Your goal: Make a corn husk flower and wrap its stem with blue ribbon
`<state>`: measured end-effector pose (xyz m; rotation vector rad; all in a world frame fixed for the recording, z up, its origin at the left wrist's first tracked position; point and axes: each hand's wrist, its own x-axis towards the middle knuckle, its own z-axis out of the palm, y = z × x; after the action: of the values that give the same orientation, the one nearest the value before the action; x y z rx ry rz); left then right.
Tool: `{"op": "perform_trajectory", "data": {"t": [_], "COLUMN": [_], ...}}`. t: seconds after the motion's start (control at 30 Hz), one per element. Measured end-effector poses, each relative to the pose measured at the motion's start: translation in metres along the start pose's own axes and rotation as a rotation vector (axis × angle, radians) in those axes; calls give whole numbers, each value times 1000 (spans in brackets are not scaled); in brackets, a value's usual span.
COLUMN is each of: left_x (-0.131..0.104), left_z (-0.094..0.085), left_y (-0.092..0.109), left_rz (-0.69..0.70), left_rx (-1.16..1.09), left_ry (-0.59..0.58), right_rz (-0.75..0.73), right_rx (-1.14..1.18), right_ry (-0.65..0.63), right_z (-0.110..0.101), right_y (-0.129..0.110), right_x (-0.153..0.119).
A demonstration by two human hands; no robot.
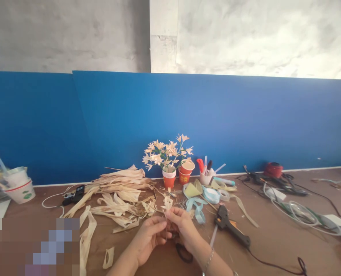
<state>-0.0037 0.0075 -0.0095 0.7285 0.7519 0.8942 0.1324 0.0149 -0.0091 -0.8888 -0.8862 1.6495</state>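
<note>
Close together above the brown table (147,264), my left hand (151,235) and my right hand (182,226) pinch a thin stem between their fingertips. A small pale husk flower (167,202) stands at the top of that stem, just above my right fingertips. Behind my hands, finished pale flowers with green stems (170,151) stand in red and white paper cups (169,179). To the left lies a heap of dry corn husks (121,188). Black-handled scissors (184,253) lie partly under my right hand.
A black glue gun (230,226) with its cord lies right of my hands. Light blue ribbon (197,209) and a white cup of tools (205,179) are behind it. Cables (299,214) spread at the right. A paper bowl (20,191) stands far left, before the blue partition (187,107).
</note>
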Motion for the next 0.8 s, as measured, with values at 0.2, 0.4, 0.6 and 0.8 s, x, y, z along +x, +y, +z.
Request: {"op": "perform_trajectory", "data": {"t": [0.2,0.4,0.6,0.8], "left_x": [0,-1,-1,-2], "left_z": [0,1,0,-1], "left_y": [-3,-2,-2,-2], "left_rz": [11,8,5,-8], "left_rx": [-27,-33,-10,-3], "left_ry": [-39,-80,-126,-146], "right_rz": [-31,-26,17,4], "right_rx": [-4,26,53,92], "right_ry": [-10,-52,-145,-121], "right_z": [0,-2,-3,-2], "right_y": [0,2,-1,1], "right_x": [1,2,0,1]}}
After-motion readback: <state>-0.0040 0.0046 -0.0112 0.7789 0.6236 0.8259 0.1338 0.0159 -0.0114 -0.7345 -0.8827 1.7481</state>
